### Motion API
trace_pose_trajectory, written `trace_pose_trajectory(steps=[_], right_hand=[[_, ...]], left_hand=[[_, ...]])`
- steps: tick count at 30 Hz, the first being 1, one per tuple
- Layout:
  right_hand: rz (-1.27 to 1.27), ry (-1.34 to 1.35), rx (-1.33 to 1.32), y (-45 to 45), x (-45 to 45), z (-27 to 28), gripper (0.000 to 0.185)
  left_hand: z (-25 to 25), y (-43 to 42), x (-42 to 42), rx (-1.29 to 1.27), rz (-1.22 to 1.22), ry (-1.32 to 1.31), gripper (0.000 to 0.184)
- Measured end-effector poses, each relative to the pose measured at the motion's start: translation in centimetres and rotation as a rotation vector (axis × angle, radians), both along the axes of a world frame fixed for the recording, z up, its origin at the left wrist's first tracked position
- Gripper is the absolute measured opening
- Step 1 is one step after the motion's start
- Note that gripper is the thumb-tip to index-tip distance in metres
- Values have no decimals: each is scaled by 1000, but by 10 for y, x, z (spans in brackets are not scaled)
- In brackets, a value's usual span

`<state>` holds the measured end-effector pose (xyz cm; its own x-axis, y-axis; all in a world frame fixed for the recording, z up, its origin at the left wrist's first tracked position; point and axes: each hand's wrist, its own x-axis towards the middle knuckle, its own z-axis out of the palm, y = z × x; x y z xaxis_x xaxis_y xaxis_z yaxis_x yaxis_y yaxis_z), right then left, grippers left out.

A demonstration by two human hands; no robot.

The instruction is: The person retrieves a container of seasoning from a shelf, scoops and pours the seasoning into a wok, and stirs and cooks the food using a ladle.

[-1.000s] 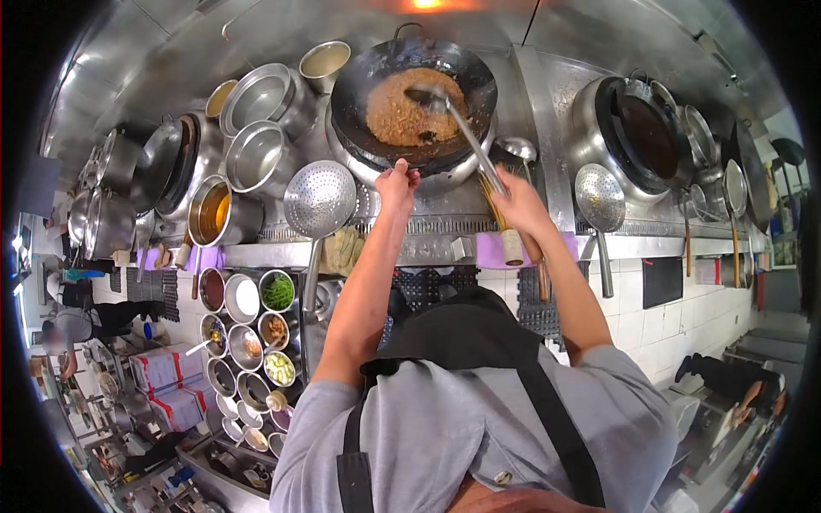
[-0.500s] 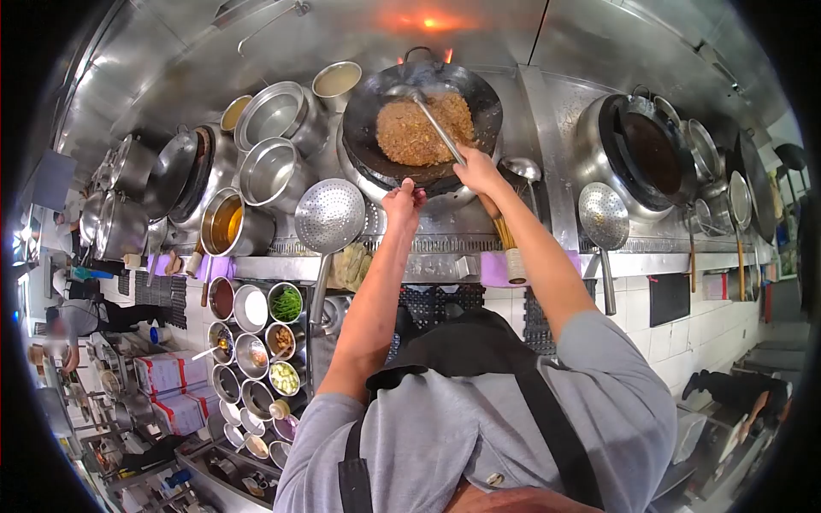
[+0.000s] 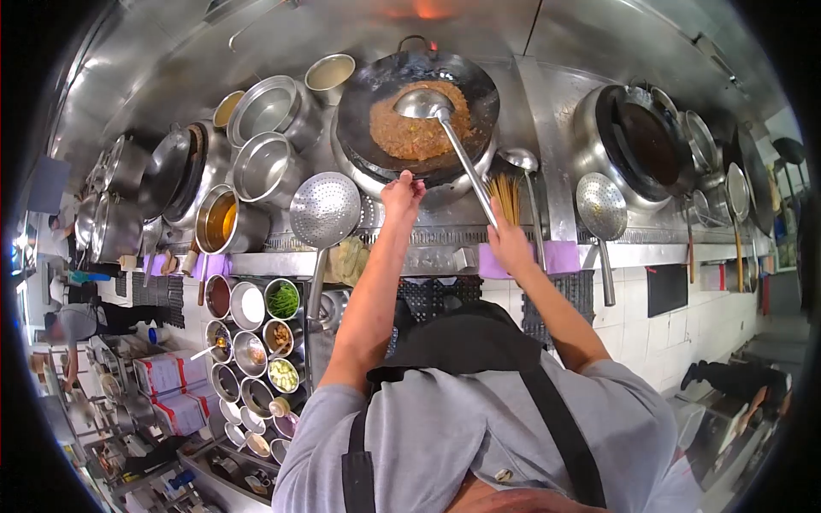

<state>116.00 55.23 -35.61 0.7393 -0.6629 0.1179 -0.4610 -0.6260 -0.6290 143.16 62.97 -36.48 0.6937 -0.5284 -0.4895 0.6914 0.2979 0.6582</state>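
Observation:
A black wok (image 3: 351,128) sits on the burner straight ahead with brown, grainy food (image 3: 416,141) spread over its bottom. My left hand (image 3: 402,197) is closed at the wok's near edge; the part it grips is mostly hidden by the fingers. In my right hand (image 3: 510,244) is the long handle of a steel ladle (image 3: 422,103). Its bowl rests over the far side of the food, rounded side up. Just past the right hand stands a bundle-like bamboo brush (image 3: 506,195), and beside it lies a second ladle (image 3: 518,159).
A perforated strainer (image 3: 326,208) and several steel pots, one an oil pot (image 3: 224,222), stand left of the wok. Another strainer (image 3: 601,205) and a dark wok (image 3: 654,145) are right. Ingredient bowls (image 3: 283,299) sit lower left. Other people are at both sides.
My right hand has drawn back toward my body and slightly right, exposing the bamboo brush. The ladle's bowl has shifted down and right over the food. My left hand stays at the wok's edge.

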Motion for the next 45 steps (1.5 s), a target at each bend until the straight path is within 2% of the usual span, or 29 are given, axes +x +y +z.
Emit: trace_pose_trajectory(steps=[2,5,8,11,15,18,20,23,25,28,31,35,38,39,42,43,45], right_hand=[[10,18,-22,0,-6,-37,71],[48,105,11,2,-11,-31,70],[80,-40,-108,16,-22,-34,70],[32,126,-20,15,-18,-38,69],[-6,-269,-36,-3,-32,-20,69],[-271,-67,169,-19,-83,0,70],[-405,144,137,-34,-114,14,69],[-373,-42,-103,-65,-159,-46,69],[-380,3,-148,-80,-164,-59,70],[-432,91,-133,-87,-172,-66,72],[-501,125,-155,-94,-175,-80,73],[-507,153,-186,-103,-173,-101,70],[-595,318,-82,-89,-155,-68,66],[-573,288,-246,-77,-151,-59,58],[-478,255,-185,-28,-142,-34,48],[-473,213,-193,-10,-143,-38,44],[-465,134,-204,27,-144,-52,38]], left_hand=[[-3,1,1,-12,-15,15,13],[-12,0,5,-10,-9,26,15],[-4,6,4,20,-61,21,13],[-6,6,7,9,-54,15,13],[-8,12,8,-24,-61,29,14],[16,34,-11,-8,-125,32,16],[35,60,-31,39,-196,17,16],[39,98,-56,78,-382,-15,18],[16,127,-62,51,-559,-26,21],[-7,159,-76,12,-672,-69,22],[-5,182,-88,131,-716,-83,23],[-28,213,-89,310,-778,-93,26],[-34,230,-86,384,-833,-145,25],[-39,235,-86,404,-849,-168,24],[-35,234,-85,468,-976,-255,24],[-32,229,-85,489,-1015,-310,21],[-31,215,-84,457,-1004,-640,18]])
